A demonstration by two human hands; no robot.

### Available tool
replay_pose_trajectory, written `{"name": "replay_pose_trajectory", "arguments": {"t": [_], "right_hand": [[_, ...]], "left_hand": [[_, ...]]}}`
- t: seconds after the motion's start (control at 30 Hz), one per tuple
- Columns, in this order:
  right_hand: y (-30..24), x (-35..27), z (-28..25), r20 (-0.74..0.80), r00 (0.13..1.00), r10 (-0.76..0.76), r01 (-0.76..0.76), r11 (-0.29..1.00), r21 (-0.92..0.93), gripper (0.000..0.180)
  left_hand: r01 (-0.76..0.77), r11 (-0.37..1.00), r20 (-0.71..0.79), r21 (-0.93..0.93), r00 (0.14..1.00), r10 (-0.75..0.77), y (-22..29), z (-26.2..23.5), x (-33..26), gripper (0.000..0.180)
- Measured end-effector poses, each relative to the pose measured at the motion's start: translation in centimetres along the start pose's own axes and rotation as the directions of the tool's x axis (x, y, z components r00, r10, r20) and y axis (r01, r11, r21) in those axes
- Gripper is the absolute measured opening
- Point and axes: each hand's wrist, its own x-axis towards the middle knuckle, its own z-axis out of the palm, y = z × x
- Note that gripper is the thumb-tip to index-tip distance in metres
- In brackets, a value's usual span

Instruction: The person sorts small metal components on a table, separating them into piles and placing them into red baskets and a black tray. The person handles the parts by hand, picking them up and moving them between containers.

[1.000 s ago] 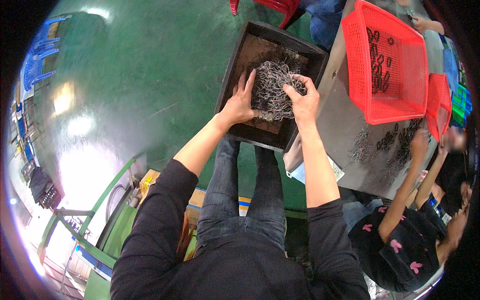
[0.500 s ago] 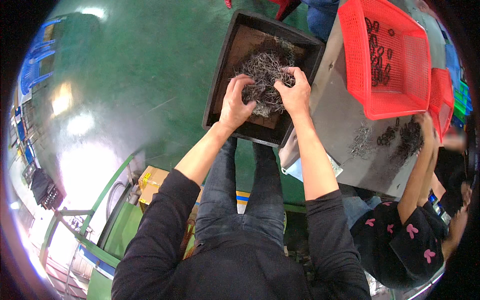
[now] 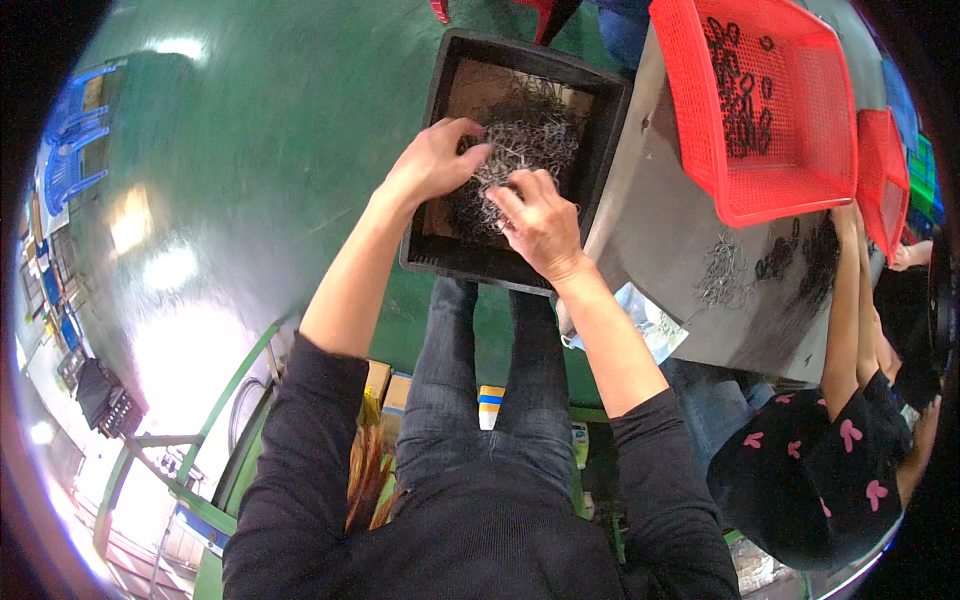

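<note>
A black rectangular bin [image 3: 432,250] holds a tangled heap of small thin silvery-grey metal pieces [image 3: 535,150]; their exact kind is too fine to make out. My left hand [image 3: 438,160] is over the heap's left side, its thumb and fingers apart and curved, with nothing visible between them. Lower on the heap, my right hand [image 3: 543,225] has its fingers curled down around some of the metal pieces. Its fingertips are partly hidden among them.
A grey table [image 3: 640,215] to the right bears a red perforated basket [image 3: 790,190] with dark oval links inside. Small metal pieces [image 3: 722,270] and dark parts lie on it. A co-worker's arms [image 3: 848,300] reach over its right end. Another red basket [image 3: 885,180] stands beyond.
My left hand has moved left and up, toward the bin's left wall. My right hand has come left and down, its fingers now curled into the heap. The view has shifted slightly.
</note>
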Motion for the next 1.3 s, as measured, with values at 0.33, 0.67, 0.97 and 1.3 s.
{"name": "replay_pose_trajectory", "arguments": {"t": [0.33,0.67,0.97,1.3], "right_hand": [[-0.6,-0.2,0.8,0.061,0.986,-0.157,0.16,0.986,-0.052,0.021],[-1.2,-0.2,0.5,0.047,0.994,-0.101,0.1,0.995,0.026,0.025],[-1.0,-0.2,0.7,0.023,0.993,-0.113,0.112,0.993,0.047,0.013],[1.3,-0.6,1.5,0.02,0.999,0.03,-0.031,0.998,0.049,0.036]], "left_hand": [[0.066,0.876,0.33,0.478,0.911,-0.248,1.1,5.8,8.0,0.094],[0.072,0.967,0.221,0.243,0.967,-0.128,0.5,3.6,7.2,0.068],[0.173,0.971,0.045,0.166,0.982,-0.182,0.0,3.6,6.6,0.067],[0.124,0.986,0.136,0.112,0.981,-0.139,0.7,2.8,5.8,0.063]]}}
